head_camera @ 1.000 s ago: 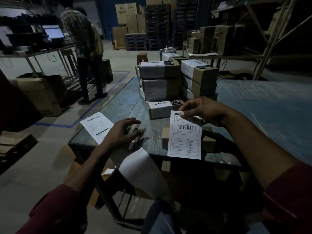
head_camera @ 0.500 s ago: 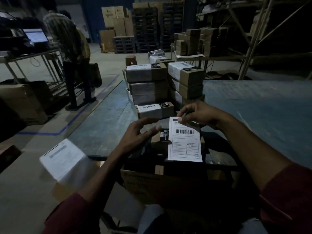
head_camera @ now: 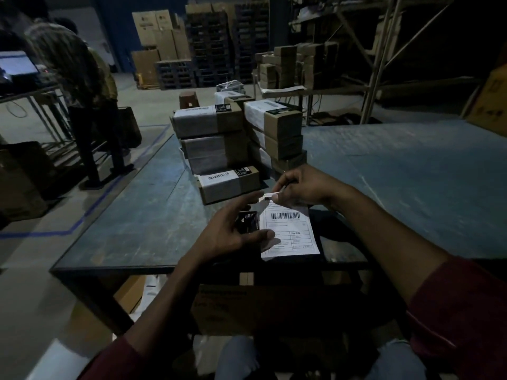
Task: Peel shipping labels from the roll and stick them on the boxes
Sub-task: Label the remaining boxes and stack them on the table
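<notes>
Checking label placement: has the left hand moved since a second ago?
Yes. The left hand went from the table's left edge rightward to the label.

The shipping label (head_camera: pixel 288 231) shows a barcode and the words "Pre-Paid". Its other print is too small to read.

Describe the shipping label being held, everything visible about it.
The shipping label is a white paper rectangle printed in black: a barcode near the top, ruled boxes and small text below, mostly unreadable. It lies face-up over a dark box at the table's near edge. The right hand pinches its curled top edge; the left hand has its thumb on the lower left part.
</notes>
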`<action>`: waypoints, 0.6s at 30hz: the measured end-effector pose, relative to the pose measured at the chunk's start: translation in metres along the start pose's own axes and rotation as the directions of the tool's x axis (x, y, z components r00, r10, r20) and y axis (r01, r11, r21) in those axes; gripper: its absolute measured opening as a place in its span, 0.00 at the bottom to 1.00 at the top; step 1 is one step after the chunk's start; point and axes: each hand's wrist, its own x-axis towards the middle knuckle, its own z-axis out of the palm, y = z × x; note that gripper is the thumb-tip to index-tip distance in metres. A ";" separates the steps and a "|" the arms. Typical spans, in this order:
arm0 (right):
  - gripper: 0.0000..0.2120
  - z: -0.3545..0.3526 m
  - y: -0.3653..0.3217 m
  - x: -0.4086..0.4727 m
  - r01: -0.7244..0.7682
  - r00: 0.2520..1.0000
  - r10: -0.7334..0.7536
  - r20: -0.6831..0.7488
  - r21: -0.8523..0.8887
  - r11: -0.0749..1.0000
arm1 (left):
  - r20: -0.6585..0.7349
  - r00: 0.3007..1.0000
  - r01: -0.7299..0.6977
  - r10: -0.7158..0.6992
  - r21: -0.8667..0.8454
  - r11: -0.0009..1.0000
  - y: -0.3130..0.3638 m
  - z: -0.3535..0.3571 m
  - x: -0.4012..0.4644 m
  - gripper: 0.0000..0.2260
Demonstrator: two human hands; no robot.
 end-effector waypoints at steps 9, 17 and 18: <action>0.08 0.004 -0.005 -0.003 -0.007 1.000 0.007 -0.019 0.014 1.000 | -0.037 0.998 -0.058 0.060 0.050 0.997 -0.003 0.006 0.003 0.18; 0.09 0.008 0.000 -0.003 -0.021 0.999 0.022 -0.035 0.033 0.999 | -0.044 0.998 -0.048 0.050 0.038 0.998 -0.003 0.008 0.002 0.19; 0.09 0.008 0.000 -0.003 -0.017 0.999 0.018 -0.035 0.032 0.999 | -0.047 0.998 -0.049 0.051 0.048 0.998 -0.003 0.008 0.001 0.19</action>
